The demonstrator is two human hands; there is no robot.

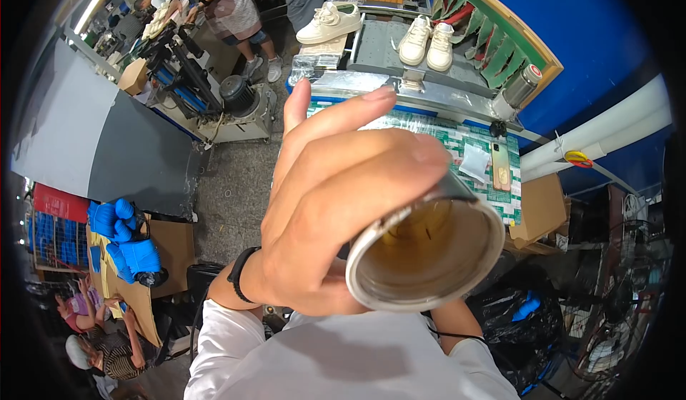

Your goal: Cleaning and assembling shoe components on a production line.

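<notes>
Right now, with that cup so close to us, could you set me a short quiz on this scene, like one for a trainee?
1. True or false: the left hand holds a round, brown-stained cup with a silvery rim, its open mouth facing the viewer.
2. Count: how many cream lace-up shoes stand at the top centre of the picture?
3. Choose: what lies just left of the slim, gold-coloured phone on the green-and-white patterned surface?
A. a brown cardboard box
B. a small white packet
C. a black wristband

Key:
1. True.
2. Three.
3. B.
</notes>
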